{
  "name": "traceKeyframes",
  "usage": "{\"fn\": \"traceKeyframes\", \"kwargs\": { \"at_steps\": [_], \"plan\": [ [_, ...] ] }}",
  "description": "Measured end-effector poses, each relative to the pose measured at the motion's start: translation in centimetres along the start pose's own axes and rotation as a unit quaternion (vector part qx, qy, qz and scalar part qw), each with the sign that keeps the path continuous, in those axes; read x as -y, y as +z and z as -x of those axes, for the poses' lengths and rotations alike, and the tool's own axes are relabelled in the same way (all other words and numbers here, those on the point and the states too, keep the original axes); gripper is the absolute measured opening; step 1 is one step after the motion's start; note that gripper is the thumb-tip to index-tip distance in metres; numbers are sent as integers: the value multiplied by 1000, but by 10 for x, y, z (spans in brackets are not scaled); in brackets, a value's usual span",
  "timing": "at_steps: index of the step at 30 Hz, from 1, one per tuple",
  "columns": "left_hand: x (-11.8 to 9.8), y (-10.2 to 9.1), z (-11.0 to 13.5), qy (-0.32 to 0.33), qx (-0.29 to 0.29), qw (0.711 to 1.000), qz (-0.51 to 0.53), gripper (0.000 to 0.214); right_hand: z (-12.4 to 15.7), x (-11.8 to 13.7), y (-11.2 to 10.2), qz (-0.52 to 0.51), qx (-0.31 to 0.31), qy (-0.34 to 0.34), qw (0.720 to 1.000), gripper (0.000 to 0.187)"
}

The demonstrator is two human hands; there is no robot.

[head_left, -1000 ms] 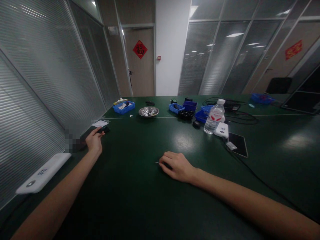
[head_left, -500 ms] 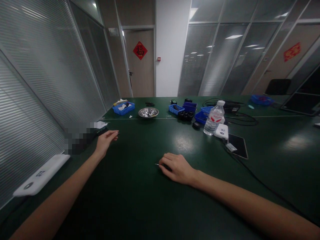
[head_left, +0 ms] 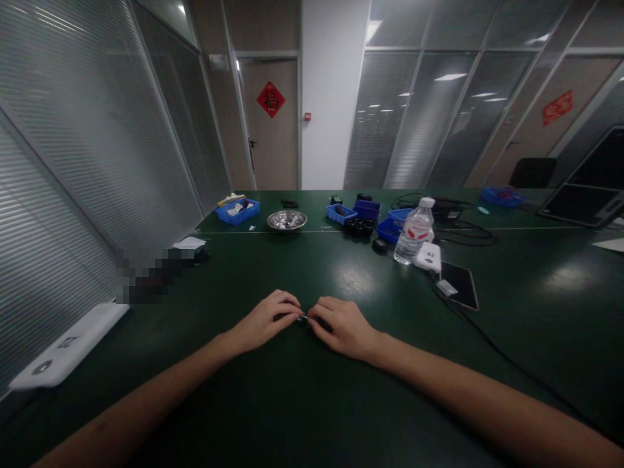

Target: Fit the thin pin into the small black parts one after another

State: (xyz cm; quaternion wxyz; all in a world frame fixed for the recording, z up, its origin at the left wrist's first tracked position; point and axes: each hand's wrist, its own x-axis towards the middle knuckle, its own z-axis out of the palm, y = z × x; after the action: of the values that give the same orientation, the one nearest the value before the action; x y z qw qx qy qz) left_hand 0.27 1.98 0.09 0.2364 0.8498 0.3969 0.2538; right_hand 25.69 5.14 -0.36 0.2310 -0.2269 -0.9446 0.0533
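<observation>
A red diamond sign (head_left: 271, 99) on the door (head_left: 275, 153) reads "福".

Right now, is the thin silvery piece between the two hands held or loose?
Held: the thin silvery piece sticks out from the right hand. Whether the left hand has a grip too, I cannot tell.

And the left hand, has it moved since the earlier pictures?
Yes. Against the metal bowl, the left hand has moved rightward and nearer the wearer: earlier left of the bowl, now close beside the right hand.
</observation>
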Motion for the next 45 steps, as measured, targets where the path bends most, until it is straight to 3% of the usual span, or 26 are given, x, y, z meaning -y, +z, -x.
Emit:
{"fn": "traceKeyframes", "kwargs": {
  "at_steps": [9,17,45],
  "plan": [
    [-5,0,5,-15,1,999,-28,39,0,0,0,5,21,16,1000,13],
    [-5,0,6,-10,1,996,-88,19,-2,2,-2,9,28,16,999,5],
    [-6,-3,6,-19,18,996,-82,16,-1,0,0,34,48,14,998,6]
  ]
}}
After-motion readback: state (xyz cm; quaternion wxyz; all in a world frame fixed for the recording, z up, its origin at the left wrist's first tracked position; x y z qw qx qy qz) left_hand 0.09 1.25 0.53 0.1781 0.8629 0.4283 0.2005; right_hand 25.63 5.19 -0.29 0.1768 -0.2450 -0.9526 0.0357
